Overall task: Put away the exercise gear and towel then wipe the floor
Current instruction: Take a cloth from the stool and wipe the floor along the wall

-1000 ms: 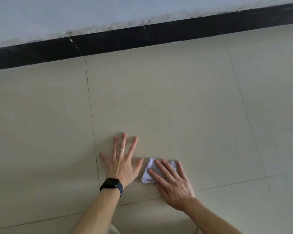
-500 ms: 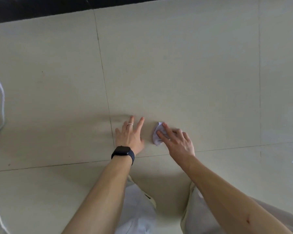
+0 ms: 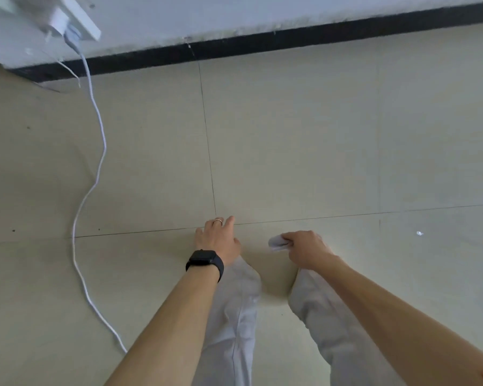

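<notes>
The crumpled white cloth (image 3: 278, 243) pokes out leftward from your right hand (image 3: 304, 249), whose grip is clenched round it, low over the floor (image 3: 290, 135). Your left hand (image 3: 218, 240) sits just beside it, fingers relaxed, grasping nothing.

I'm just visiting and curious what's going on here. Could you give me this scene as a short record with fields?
Place: tiled floor beside a wall
Left hand: fingers straight, touching the floor, watch on wrist
Right hand: grips a crumpled white cloth
Cable: white, runs from a wall plug across the floor
</notes>
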`<state>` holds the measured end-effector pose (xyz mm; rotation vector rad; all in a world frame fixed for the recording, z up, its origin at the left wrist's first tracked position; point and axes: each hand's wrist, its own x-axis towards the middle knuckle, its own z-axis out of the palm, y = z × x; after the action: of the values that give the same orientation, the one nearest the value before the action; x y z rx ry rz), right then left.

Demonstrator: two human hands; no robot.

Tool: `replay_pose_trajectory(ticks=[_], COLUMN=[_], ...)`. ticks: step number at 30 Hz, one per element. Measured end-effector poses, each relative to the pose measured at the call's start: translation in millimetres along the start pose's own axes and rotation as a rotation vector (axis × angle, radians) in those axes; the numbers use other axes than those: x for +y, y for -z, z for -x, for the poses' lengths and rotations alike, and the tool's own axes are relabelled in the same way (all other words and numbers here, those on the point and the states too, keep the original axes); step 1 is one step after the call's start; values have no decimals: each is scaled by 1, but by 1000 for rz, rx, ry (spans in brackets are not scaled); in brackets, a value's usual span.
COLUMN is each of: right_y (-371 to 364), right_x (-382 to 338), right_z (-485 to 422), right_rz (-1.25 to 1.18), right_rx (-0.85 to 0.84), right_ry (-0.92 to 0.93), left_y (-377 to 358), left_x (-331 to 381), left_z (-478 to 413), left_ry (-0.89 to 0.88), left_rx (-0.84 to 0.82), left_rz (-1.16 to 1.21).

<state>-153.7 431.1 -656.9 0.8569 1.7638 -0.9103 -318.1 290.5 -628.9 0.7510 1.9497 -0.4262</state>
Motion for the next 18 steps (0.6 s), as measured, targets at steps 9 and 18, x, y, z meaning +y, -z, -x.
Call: replay_pose_trajectory(ticks=[9,18], right_y=[128,182], right_x=[-20,-6], right_z=[260,504], right_rz=[-390,-883], right_rx=[357,773], right_ry=[-12,122], left_y=[163,280], left_x=[30,94], left_z=[181,354], left_ry=[-158,-367], left_rx=[161,377], left_rz=[-88,-216])
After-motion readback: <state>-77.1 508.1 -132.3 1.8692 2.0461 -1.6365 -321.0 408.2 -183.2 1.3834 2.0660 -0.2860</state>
